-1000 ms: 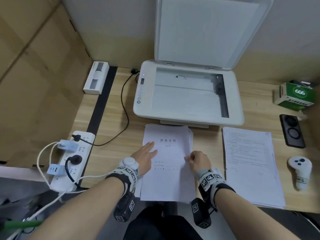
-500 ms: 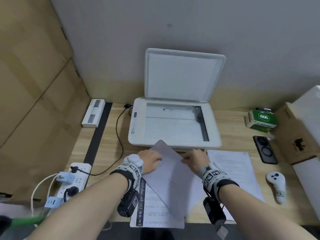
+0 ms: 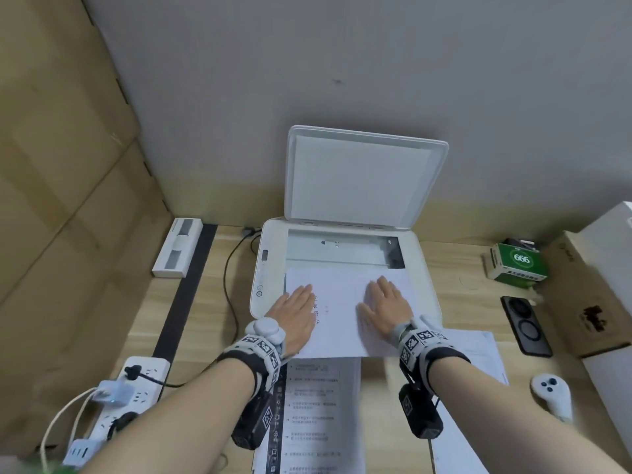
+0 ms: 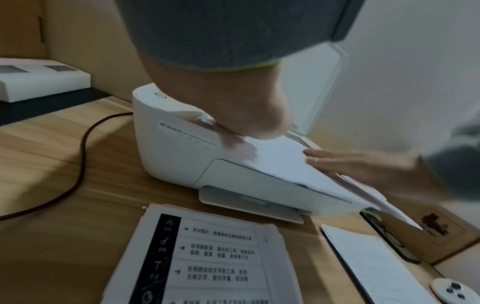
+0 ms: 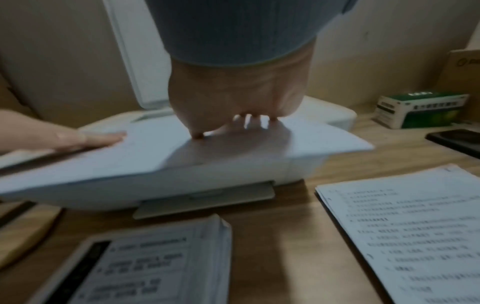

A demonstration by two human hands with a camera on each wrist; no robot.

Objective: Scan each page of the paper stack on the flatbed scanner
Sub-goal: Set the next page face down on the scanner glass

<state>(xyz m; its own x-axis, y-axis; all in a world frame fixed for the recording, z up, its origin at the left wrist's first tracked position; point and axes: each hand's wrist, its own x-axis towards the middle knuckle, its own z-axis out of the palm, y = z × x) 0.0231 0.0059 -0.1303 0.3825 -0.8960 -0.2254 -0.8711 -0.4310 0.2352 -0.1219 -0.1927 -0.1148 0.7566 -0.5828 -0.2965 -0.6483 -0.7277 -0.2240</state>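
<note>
1. Sheet (image 3: 342, 316) lies face down on the scanner (image 3: 424, 268), near edge overhanging the front; far strip of glass uncovered, lid (image 3: 359, 179) up.
2. Left hand (image 3: 295, 313) and right hand (image 3: 384, 307) flat on the sheet, fingers straight, gripping nothing.
3. Paper stack (image 3: 318, 415) on the table (image 3: 205, 302) below; second stack (image 3: 478, 357) right.

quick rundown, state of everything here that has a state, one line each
scanner lid: raised, propped upright at the back
scanner glass: far part bare, near part under the sheet
sheet: blank side up, partly on the glass, near edge overhanging the front
left hand: flat, fingers straight, on the sheet
right hand: flat, fingers straight, on the sheet
power strip: several plugs in
paper stack: printed side up on the desk
</note>
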